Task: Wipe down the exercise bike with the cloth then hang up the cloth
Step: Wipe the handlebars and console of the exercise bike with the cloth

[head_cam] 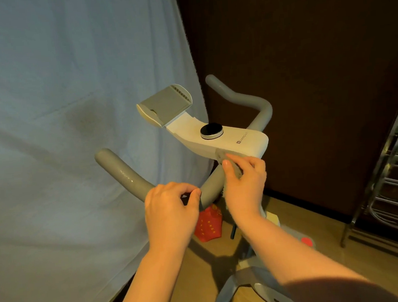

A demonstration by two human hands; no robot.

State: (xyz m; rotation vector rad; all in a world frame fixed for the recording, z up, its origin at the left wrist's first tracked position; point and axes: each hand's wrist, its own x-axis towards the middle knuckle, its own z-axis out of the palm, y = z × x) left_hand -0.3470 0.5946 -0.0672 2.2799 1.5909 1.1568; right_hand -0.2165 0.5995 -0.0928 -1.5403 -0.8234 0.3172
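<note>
Right hand [243,183] pinches the cloth [227,163] against the bike [228,136]; left hand [171,205] grips the handlebar [128,175]. That thin pinch could let the cloth drop.

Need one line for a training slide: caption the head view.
Right hand presses a grey cloth against the exercise bike console; left hand grips the handlebar.

Dim warm light, wide-angle edge distortion.

Cloth [233,166] mostly hidden under right hand [244,183]; bike frame [256,287] cut off below.
</note>
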